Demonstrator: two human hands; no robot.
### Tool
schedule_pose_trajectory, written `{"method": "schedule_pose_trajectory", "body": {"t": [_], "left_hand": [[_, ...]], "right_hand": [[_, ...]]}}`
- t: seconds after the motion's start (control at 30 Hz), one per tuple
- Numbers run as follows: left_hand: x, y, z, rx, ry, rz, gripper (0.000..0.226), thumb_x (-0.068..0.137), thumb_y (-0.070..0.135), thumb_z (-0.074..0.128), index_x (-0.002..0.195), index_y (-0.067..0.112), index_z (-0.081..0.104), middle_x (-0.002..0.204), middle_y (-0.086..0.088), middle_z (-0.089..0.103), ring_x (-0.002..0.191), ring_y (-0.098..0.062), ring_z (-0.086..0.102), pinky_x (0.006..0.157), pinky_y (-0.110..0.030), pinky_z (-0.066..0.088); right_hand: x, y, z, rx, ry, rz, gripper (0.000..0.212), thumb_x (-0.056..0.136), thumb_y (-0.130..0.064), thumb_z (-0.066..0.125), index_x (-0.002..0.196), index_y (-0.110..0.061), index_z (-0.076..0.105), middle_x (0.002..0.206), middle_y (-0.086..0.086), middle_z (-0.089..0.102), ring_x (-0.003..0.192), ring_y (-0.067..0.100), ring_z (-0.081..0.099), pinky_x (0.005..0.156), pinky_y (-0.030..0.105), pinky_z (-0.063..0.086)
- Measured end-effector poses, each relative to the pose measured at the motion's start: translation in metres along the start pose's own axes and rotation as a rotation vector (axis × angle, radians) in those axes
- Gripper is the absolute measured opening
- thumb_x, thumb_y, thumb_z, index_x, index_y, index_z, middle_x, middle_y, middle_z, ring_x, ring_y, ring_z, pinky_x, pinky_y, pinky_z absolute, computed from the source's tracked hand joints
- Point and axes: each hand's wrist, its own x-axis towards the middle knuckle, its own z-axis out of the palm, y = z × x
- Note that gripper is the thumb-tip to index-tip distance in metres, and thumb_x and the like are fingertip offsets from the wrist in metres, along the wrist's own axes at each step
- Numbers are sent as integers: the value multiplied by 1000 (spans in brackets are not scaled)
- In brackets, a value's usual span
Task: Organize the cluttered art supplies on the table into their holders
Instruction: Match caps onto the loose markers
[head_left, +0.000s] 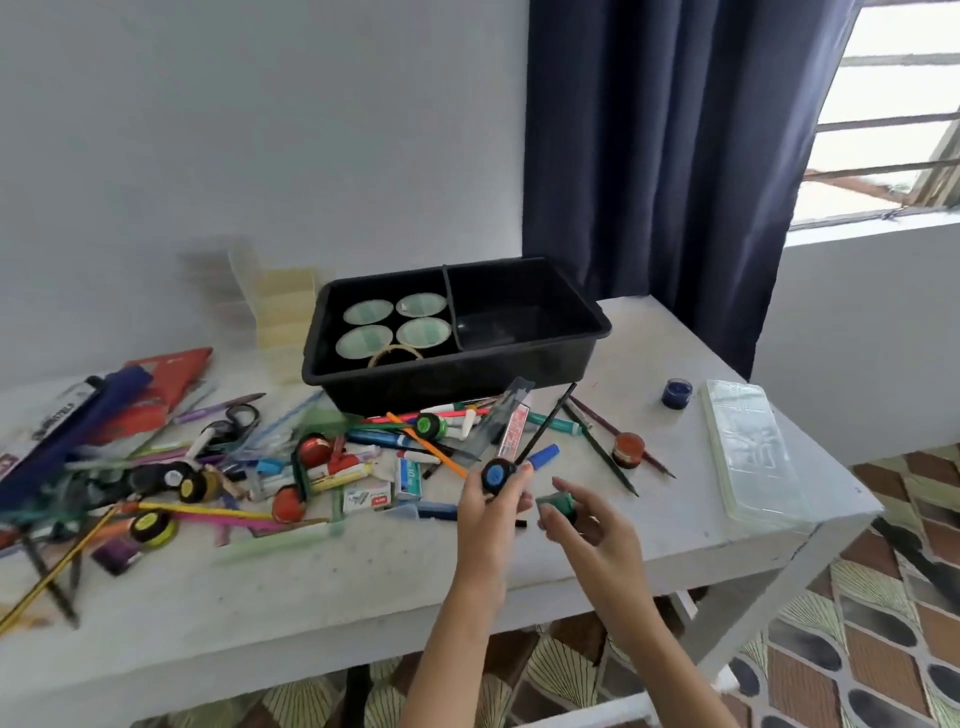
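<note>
Centre frame: left hand (485, 512) grips a blue-lid pot (497, 474); right hand (597, 530) pinches a green pot (558, 505) just beside it. Both over the desk (363, 597), below the tray (467, 382).

Both arms stretched forward, close together; left hand (484, 512) grips a blue-lidded jar (497, 475), right hand (592, 530) holds a green jar (558, 505).

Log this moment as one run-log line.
left hand holds blue-lidded pot | right hand holds green pot | black tray: four round containers in left compartment
</note>
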Motion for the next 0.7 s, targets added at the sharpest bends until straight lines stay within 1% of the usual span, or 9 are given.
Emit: {"method": "schedule_pose_trajectory", "body": {"t": [0.07,0.17,0.23,0.3,0.37,0.5,0.57,0.63,0.7], "left_hand": [[-3,1,-21,88,117,55,23,87,28,63,105,14,57,109,-8,54,87,-8,58,68,-11,42],[-9,2,-59,209,368,138,31,89,27,61,115,18,49,117,-2,37,87,-4,53,68,-7,42],[-14,3,-83,237,467,216,29,87,28,63,113,21,51,108,4,44,86,1,53,65,-5,41],[-17,2,-110,248,506,273,28,84,27,67,108,25,54,102,11,54,92,-1,55,64,-6,41],[-18,-3,-131,249,540,294,32,81,23,71,110,21,58,102,7,60,93,-4,57,64,-6,43],[-18,-16,-160,265,604,271,38,79,20,74,114,14,61,105,0,64,96,-13,61,80,-22,50],[-18,-20,-168,286,611,271,38,78,18,75,113,14,62,105,-1,65,95,-13,61,83,-24,50],[-18,-23,-170,298,607,301,36,77,18,75,110,16,62,104,1,65,96,-12,61,85,-25,51],[-19,-25,-170,340,585,346,34,77,16,75,108,19,61,102,5,63,96,-10,60,85,-18,48]], "right_hand": [[-2,-3,22,9,-31,2,36,86,-25,65,121,-28,58,103,-2,64,89,12,64,83,31,54],[-8,-12,53,-30,-43,-5,40,86,-26,65,124,-29,53,105,-1,55,86,9,60,78,23,53],[-14,-20,69,15,-39,-22,39,81,-23,71,116,-26,54,99,-2,59,83,9,63,73,22,54],[-22,-25,89,44,-42,-47,35,77,-20,75,105,-24,54,94,-3,62,78,9,63,68,20,53],[-27,-26,103,3,-39,-109,32,77,-17,76,101,-23,56,96,-3,61,78,7,61,69,18,52],[-28,-26,127,-180,-47,-279,35,76,-9,76,104,-24,61,103,-4,52,90,4,55,80,12,47],[-25,-25,136,-293,-84,-368,38,75,-5,75,108,-21,62,103,-3,51,92,4,52,82,8,43],[-23,-20,143,-447,-128,-429,41,75,-4,75,111,-18,61,103,-2,52,96,10,51,83,13,41],[-21,-16,148,-574,-128,-439,40,73,-3,75,109,-14,61,103,0,56,99,18,50,83,21,42]]}}
